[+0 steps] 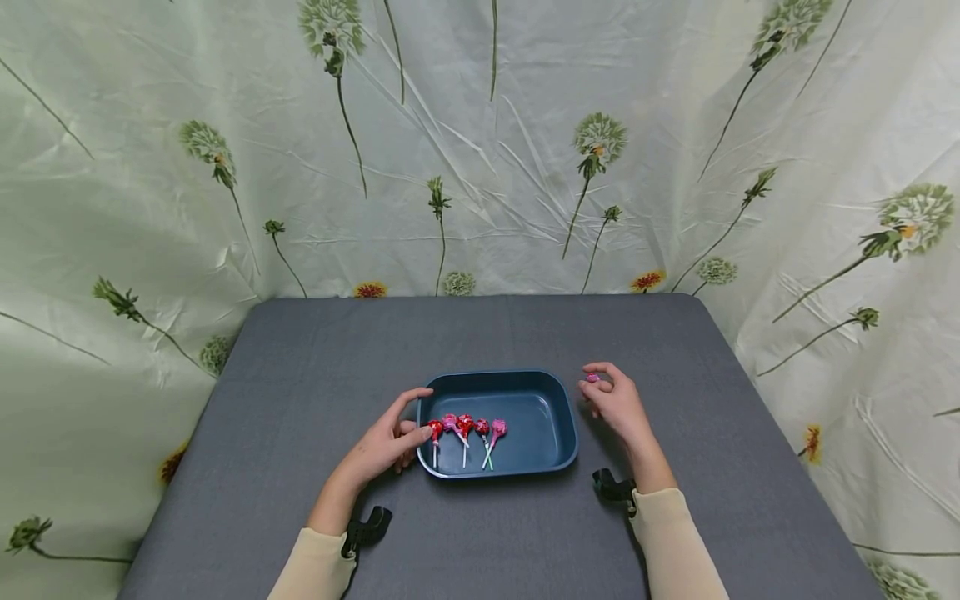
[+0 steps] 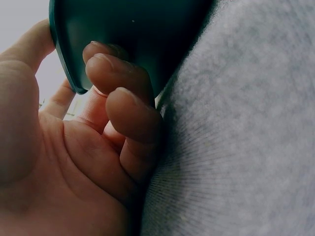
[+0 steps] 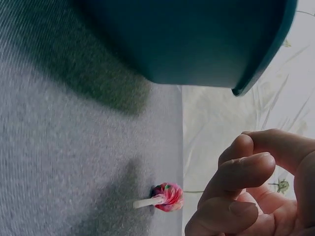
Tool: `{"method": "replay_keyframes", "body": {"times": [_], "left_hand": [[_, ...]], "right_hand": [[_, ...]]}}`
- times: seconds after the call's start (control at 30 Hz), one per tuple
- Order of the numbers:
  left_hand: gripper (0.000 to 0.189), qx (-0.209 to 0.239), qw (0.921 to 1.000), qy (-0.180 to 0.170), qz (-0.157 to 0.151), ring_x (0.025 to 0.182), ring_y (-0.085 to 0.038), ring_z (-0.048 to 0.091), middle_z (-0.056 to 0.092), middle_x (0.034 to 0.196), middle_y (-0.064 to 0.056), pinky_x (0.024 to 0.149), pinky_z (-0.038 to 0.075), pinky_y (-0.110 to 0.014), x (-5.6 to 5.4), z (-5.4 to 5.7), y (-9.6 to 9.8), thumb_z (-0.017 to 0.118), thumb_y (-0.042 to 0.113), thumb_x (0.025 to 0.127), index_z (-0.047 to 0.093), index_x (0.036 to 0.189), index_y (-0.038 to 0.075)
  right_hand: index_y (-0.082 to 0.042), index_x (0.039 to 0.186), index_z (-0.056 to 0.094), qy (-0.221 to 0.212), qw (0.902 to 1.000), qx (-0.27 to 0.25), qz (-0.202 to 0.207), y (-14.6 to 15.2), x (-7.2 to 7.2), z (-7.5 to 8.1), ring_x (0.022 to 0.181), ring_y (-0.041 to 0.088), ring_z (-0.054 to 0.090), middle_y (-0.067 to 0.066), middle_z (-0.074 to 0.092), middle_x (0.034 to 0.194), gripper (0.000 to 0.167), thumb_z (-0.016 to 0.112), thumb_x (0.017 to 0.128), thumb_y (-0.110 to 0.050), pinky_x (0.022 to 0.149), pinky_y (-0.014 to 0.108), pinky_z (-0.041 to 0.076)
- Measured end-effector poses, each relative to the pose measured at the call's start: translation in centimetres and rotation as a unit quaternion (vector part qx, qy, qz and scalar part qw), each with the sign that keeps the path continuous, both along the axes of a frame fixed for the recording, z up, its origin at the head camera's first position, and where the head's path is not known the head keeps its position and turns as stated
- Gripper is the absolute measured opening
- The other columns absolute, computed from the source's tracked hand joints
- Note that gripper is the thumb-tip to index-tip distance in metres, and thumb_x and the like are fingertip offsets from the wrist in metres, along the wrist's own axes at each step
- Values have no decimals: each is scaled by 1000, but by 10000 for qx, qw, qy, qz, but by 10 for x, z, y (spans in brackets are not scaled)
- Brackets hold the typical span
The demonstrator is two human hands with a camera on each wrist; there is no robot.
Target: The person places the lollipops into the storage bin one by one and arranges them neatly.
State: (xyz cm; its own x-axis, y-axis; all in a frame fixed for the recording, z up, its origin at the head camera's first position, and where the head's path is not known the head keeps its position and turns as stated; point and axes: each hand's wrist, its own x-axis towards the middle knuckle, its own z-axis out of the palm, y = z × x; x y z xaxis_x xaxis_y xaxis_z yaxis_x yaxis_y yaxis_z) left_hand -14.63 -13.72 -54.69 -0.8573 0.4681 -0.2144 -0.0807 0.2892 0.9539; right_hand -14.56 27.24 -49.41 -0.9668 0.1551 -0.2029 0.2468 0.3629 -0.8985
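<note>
A dark blue rectangular tray (image 1: 536, 454) stands on the table with several red and pink lollipops (image 1: 465, 423) along its left part. My left hand (image 1: 382, 442) grips the tray's left end, thumb at the rim near a red lollipop, other fingers against the outer wall (image 2: 133, 22). To the right of the tray, my right hand (image 1: 615, 408) hovers with loosely bent fingers. A pink lollipop (image 1: 592, 377) shows in the gap between thumb and forefinger. In the right wrist view this lollipop (image 3: 168, 196) rests on the table, apart from the fingers (image 3: 241, 172).
A grey cloth covers the table (image 1: 480, 542). Behind and beside it hangs a pale curtain (image 1: 495, 167) printed with dandelions. Each wrist wears a black strap mount (image 1: 367, 529).
</note>
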Motion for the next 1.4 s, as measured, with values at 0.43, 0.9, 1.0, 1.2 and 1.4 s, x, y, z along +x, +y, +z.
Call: {"method": "replay_keyframes", "body": {"times": [0.43, 0.9, 1.0, 1.2, 1.4], "left_hand": [[63, 28, 10000, -38, 46, 60, -17, 52, 57, 74, -4, 54, 48, -32, 0, 1, 1, 66, 36, 106, 33, 159, 35], [61, -12, 10000, 32, 17, 60, -16, 52, 57, 74, -4, 54, 47, -32, 1, 1, 1, 65, 36, 106, 33, 159, 35], [62, -43, 10000, 22, 17, 60, -17, 52, 57, 73, -4, 54, 47, -32, 1, 1, 1, 65, 37, 106, 33, 159, 35], [62, -46, 10000, 26, 26, 60, -17, 52, 57, 73, -3, 54, 47, -31, 1, 1, 1, 65, 37, 106, 33, 159, 35], [63, -30, 10000, 33, 44, 60, -16, 52, 57, 73, -3, 54, 48, -32, 2, 1, 1, 65, 37, 106, 33, 159, 35]], "right_hand": [[0, 143, 53, -18, 10000, -7, -31, 9, -4, -7, 56, 9, 50, 1, 64, 73, 41, 64, 106, -15, 53, 25, 39], [0, 139, 53, -130, 9999, 69, -52, 15, -7, -18, 53, 7, 49, -4, 63, 71, 38, 63, 105, -13, 51, 24, 37], [0, 138, 53, -156, 9998, 67, -49, 16, -8, -20, 53, 7, 49, -4, 63, 70, 37, 63, 105, -12, 50, 24, 37], [-1, 138, 53, -233, 9997, -40, -53, 18, -9, -24, 53, 7, 49, -5, 62, 69, 37, 63, 104, -12, 48, 24, 35], [-4, 140, 53, -362, 9993, -36, -85, 18, -11, -25, 54, 7, 48, -5, 62, 70, 39, 64, 104, -13, 48, 24, 35]]}}
